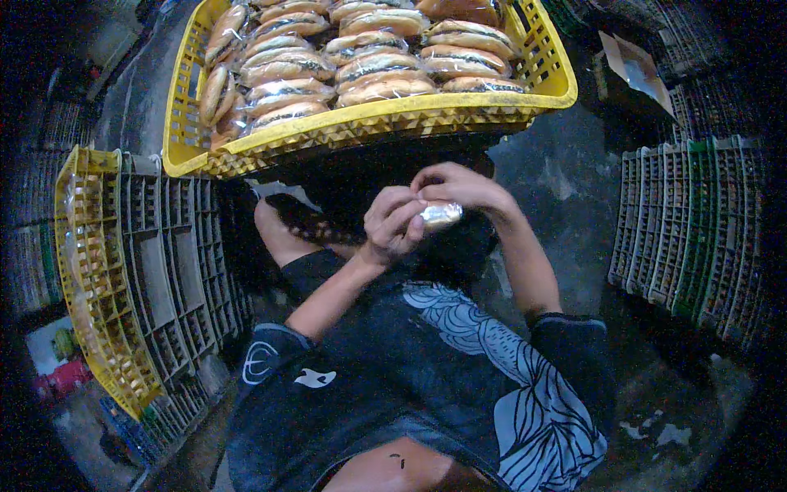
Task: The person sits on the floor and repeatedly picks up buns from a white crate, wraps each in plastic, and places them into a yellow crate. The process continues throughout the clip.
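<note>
Above my lap, my left hand (393,221) is closed around a small silvery, shiny roll-shaped thing (443,214); its exact kind cannot be made out. My right hand (459,187) arches over it from the right. Its bent fingertips meet the left fingers at the upper edge of the silvery thing, and whatever they pinch is too small to see. Just beyond both hands stands a yellow plastic crate (344,117), filled with rows of long filled buns (385,88) in clear wrappers.
Grey slatted crates (176,254) with a yellow one (102,279) stand on edge at my left. More grey crates (680,230), with a green strip, stand at my right. An open cardboard box (635,74) sits at the far right on the dark, patchy floor (557,176).
</note>
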A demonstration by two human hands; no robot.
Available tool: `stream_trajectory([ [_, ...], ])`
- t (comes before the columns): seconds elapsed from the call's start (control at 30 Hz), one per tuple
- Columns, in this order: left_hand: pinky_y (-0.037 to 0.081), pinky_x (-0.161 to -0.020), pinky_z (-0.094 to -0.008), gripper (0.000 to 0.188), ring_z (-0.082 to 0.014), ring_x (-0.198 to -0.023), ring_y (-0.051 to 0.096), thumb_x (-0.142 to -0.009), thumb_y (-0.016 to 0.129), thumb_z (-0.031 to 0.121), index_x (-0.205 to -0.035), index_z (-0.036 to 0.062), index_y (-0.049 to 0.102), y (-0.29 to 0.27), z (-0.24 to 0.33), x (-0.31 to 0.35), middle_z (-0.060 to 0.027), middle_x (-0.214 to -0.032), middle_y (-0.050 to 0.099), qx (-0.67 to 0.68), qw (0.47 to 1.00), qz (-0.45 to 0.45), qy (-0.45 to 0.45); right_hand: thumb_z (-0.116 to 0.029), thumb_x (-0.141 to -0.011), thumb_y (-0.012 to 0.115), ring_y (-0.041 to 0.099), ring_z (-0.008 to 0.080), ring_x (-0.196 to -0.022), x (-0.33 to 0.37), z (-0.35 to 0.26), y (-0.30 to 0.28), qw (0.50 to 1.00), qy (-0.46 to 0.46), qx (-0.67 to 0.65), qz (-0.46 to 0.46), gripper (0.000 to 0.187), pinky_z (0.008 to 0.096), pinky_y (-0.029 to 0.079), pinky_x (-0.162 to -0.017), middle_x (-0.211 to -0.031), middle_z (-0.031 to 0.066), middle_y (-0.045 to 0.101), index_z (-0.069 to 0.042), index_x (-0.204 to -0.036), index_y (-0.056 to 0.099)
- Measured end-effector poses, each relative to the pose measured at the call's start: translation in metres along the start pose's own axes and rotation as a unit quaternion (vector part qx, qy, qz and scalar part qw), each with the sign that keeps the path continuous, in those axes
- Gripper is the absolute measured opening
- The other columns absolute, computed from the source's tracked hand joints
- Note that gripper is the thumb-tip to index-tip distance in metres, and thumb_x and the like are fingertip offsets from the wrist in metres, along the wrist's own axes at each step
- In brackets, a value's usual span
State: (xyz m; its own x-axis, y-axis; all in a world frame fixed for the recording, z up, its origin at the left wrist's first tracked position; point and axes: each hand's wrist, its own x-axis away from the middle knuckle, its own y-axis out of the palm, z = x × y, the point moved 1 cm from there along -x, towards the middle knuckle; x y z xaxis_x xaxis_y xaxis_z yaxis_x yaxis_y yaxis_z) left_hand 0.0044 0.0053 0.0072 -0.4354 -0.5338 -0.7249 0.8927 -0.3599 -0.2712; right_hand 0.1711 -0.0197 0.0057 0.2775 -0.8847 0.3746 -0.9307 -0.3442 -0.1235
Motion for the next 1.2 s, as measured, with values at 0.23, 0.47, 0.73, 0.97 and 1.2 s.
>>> stream_trajectory([
  [0.23,0.045,-0.066,-0.0329,0.024,-0.0256,-0.071,0.056,-0.083,0.049,0.021,-0.078,-0.0007,0.058,0.003,-0.002,-0.042,-0.0136,-0.078,0.057,-0.031,0.985,0.065,-0.159,-0.031,-0.072,0.066,0.056,0.0154,-0.085,0.023,-0.041,0.026,0.944,-0.114,-0.124,0.285,0.042,0.0307,0.044,-0.077,-0.094,0.0089,0.060,-0.003,-0.101,0.055],
  [0.47,0.042,-0.070,-0.0329,0.032,-0.0279,-0.077,0.053,-0.082,0.051,0.034,-0.088,0.0020,0.055,0.019,-0.029,-0.254,-0.0141,-0.083,0.054,0.051,0.972,0.199,0.110,-0.013,-0.072,0.066,0.057,0.0149,-0.084,0.067,-0.119,-0.082,0.810,-0.167,0.033,0.560,0.037,0.0279,0.044,-0.078,-0.094,0.0083,0.061,-0.001,-0.104,0.056],
  [0.73,0.041,-0.076,-0.0399,0.025,-0.0276,-0.087,0.055,-0.075,0.058,0.021,-0.094,0.0050,0.059,0.070,-0.088,-0.251,-0.0105,-0.088,0.059,-0.091,0.981,-0.170,0.036,-0.024,-0.078,0.052,0.059,0.0323,-0.079,-0.049,-0.183,-0.228,0.720,-0.182,0.378,0.553,0.027,0.0368,0.046,-0.070,-0.085,0.0179,0.060,-0.001,-0.090,0.058],
  [0.97,0.037,-0.061,-0.0282,0.040,-0.0176,-0.067,0.048,-0.073,0.062,0.036,-0.091,0.0004,0.061,-0.057,0.086,-0.219,-0.0065,-0.076,0.051,0.615,0.764,-0.194,-0.033,-0.037,-0.069,0.062,0.048,0.0310,-0.104,-0.115,-0.093,-0.282,0.791,0.110,0.499,0.336,0.050,0.0519,0.032,-0.089,-0.110,0.0152,0.053,-0.009,-0.109,0.052],
  [1.2,0.022,-0.041,-0.0229,0.027,-0.0070,-0.045,0.031,-0.085,0.042,0.025,-0.085,-0.0018,0.041,-0.072,0.139,-0.186,-0.0046,-0.063,0.040,0.911,0.348,-0.076,-0.209,-0.021,-0.060,0.063,0.052,0.0276,-0.092,-0.111,-0.108,-0.256,0.655,0.024,0.643,0.396,0.025,0.0455,0.038,-0.080,-0.094,0.0120,0.056,-0.007,-0.082,0.062],
])
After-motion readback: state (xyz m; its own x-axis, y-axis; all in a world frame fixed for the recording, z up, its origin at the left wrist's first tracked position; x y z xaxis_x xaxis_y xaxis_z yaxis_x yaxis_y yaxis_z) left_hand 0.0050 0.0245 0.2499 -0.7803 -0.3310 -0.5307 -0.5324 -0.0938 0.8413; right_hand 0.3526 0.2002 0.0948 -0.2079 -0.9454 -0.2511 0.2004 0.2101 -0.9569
